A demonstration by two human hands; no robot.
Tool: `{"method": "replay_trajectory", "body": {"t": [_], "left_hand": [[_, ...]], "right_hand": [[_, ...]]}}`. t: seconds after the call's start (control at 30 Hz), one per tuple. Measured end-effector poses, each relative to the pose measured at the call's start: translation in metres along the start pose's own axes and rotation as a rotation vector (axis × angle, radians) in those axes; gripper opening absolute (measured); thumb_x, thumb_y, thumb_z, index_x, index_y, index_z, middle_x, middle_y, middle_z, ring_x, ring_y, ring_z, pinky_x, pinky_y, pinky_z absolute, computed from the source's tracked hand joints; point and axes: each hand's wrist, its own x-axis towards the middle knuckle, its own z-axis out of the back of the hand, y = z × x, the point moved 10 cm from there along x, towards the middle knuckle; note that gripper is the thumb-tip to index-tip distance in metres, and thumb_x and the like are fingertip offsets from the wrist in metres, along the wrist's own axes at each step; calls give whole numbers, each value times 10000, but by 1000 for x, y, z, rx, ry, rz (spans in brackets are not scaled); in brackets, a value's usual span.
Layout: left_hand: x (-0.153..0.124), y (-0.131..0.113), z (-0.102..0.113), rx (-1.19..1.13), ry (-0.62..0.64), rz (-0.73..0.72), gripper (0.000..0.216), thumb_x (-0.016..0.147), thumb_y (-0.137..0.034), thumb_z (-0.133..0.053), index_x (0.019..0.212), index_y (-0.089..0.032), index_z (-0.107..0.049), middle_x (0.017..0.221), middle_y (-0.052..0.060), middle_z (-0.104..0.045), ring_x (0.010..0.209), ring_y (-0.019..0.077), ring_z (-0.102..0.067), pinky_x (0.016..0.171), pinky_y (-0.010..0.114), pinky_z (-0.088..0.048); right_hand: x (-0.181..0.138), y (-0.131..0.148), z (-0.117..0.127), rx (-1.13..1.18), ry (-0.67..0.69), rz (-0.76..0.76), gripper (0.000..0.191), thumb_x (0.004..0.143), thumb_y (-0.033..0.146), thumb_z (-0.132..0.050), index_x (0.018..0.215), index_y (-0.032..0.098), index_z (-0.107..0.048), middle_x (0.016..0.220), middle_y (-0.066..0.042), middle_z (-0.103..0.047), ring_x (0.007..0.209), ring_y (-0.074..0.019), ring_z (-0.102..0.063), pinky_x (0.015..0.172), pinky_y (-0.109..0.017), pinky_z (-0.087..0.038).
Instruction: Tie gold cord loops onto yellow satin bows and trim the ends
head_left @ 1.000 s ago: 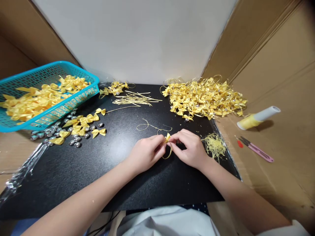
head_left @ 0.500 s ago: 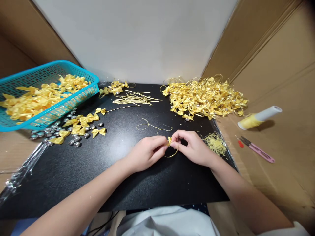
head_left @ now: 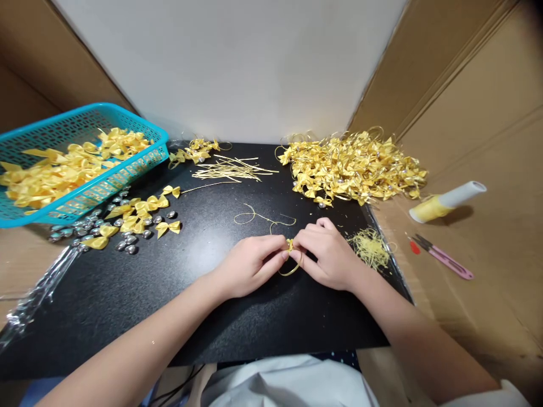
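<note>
Over the middle of the black table (head_left: 203,316), my left hand (head_left: 252,263) and my right hand (head_left: 324,254) meet fingertip to fingertip. Both pinch a small yellow ribbon bow (head_left: 290,245), mostly covered by the fingers. A loop of gold cord (head_left: 292,273) hangs below the bow, against my right fingers. Thin yellow thread (head_left: 265,217) trails from the bow and curls on the table beyond the hands. Whether a bell or bead sits in the bow is hidden.
At left stands a teal basket (head_left: 163,148) of yellow bows; silver bells or beads (head_left: 131,249) and loose bows (head_left: 168,228) lie beside it. Cut cords (head_left: 231,168) lie at the back, finished bows (head_left: 352,167) pile at right. Further right are thread scraps (head_left: 371,249), pink snips (head_left: 449,263), a needle's red tag (head_left: 414,247) and a thread tube (head_left: 449,202).
My right hand has shifted slightly left and its fingers have closed in nearer the left fingertips, covering more of the bow. The cord loop has swung a little left.
</note>
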Motion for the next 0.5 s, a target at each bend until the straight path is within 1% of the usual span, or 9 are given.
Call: {"method": "replay_trajectory", "body": {"t": [0.07,0.13,0.2,0.33,0.4,0.5], "left_hand": [[0,1,-2,16,21,19,212,950,-246,-421,764,-179,-495,673,-35,-518,614,101,-479,604,216,-350],[0,3,-3,-23,45,35,220,950,-257,-422,760,-178,-502,666,-37,-508,608,101,-464,601,218,-347],[0,4,-5,-146,74,45,249,957,-289,-421,751,-176,-502,658,-39,-489,604,99,-440,600,218,-348],[-1,8,-9,-492,108,65,306,959,-364,-424,725,-173,-470,655,-37,-431,609,98,-389,588,221,-341],[-1,10,-10,-611,96,78,316,948,-391,-447,718,-173,-460,659,-32,-424,620,102,-383,591,226,-339],[-2,12,-12,-720,76,102,318,933,-417,-476,733,-170,-479,676,-20,-449,644,112,-400,613,237,-351]], "right_hand": [[0,2,-2,0,15,20,261,934,221,-439,691,171,-519,632,2,-561,646,-132,-454,729,-331,-292],[1,0,-4,99,26,10,283,927,211,-434,656,173,-507,596,12,-529,617,-124,-436,699,-315,-305],[1,-6,-7,327,38,-49,299,920,243,-454,633,176,-503,571,22,-501,577,-111,-428,646,-285,-328],[1,-20,-23,921,72,-221,349,898,395,-526,626,176,-521,548,33,-483,493,-87,-426,512,-236,-332],[0,-23,-30,1121,52,-267,358,864,429,-573,618,172,-524,549,36,-482,474,-77,-417,487,-227,-324],[0,-26,-39,1319,12,-325,334,799,408,-647,604,170,-518,547,42,-478,460,-63,-386,468,-214,-300]]}}
